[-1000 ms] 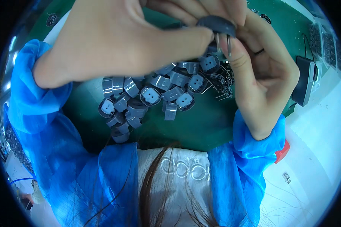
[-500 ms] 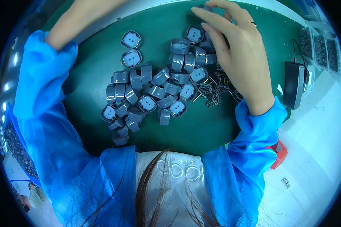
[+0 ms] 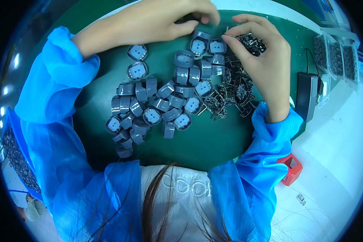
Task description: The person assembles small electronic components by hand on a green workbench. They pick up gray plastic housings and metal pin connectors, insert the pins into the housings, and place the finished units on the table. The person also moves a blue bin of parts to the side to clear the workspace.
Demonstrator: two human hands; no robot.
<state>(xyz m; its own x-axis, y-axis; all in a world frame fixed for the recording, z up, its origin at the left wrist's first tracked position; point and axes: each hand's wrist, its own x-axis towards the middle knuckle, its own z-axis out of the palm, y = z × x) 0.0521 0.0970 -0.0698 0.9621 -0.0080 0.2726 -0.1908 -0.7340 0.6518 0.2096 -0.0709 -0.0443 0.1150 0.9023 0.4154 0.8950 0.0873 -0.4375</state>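
My left hand [image 3: 185, 18] reaches across the top of the table with its fingers curled. They are partly smeared, and whatever they hold is hidden. Beside it, my right hand [image 3: 264, 46] pinches thumb and forefinger together above the pinned parts; a thin sliver shows at the fingertips, too small to name. Just below the left hand sits a grey square plastic housing [image 3: 199, 46] with a pale inner face, touching others in a cluster. Under and beside the right hand lies a heap of small dark parts with metal pins [image 3: 240, 90].
Many more grey housings [image 3: 139, 92] spread over the green table mat [image 3: 181, 149]. Two lie apart at upper left. To the right are a black box with a cable [image 3: 306, 97], clear bins of small parts [image 3: 336, 56] and a red holder [image 3: 290, 169]. A blue bin [image 3: 18, 149] stands left.
My left hand has come right and down from the top edge, toward my right hand. The grey housing in my right hand has left it, and another housing now shows at the cluster's top.
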